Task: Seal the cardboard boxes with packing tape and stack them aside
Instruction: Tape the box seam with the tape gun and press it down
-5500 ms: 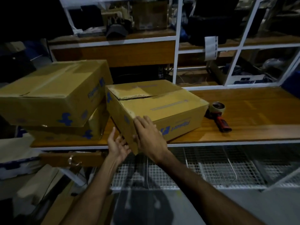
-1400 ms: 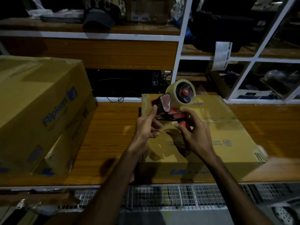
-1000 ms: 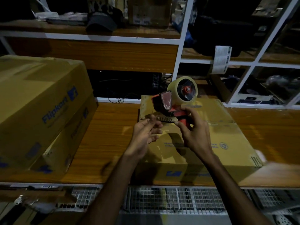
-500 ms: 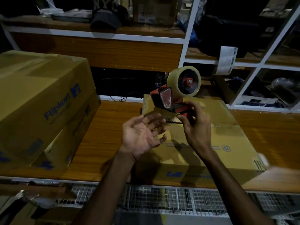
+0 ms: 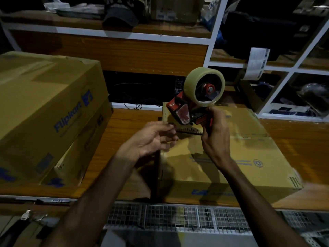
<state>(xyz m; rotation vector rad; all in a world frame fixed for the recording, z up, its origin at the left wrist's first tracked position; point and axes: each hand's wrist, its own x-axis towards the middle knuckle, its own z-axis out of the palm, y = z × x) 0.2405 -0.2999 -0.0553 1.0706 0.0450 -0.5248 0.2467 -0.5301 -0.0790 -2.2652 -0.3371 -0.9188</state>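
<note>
In the centre of the frame the right hand (image 5: 216, 139) grips the handle of a red and black handheld tape dispenser (image 5: 188, 111), fingers curled round it, holding it up above a flat brown cardboard box (image 5: 231, 157). A roll of clear tan packing tape (image 5: 204, 86) sits on the dispenser's spindle, uppermost, and the dispenser's red front plate faces left and down towards the box.

The left hand (image 5: 151, 138) hovers just left of the dispenser, palm turned partly up and fingers loosely curled. Its fingertips (image 5: 170, 127) are near the dispenser's front edge; whether they pinch a tape end cannot be told in the dim, blurred picture.

The cardboard box lies on a wooden shelf top (image 5: 124, 122), filling the lower right middle of the frame, with blue print on its top and front. A torn, corrugated flap edge shows near its far left corner, just under the dispenser.

At the left of the frame two larger brown cardboard cartons with blue lettering (image 5: 44, 107) stand stacked one on the other on the same wooden surface, well apart from the hands.

Along the bottom a white wire mesh rack (image 5: 178, 218) runs below the shelf edge.
</note>
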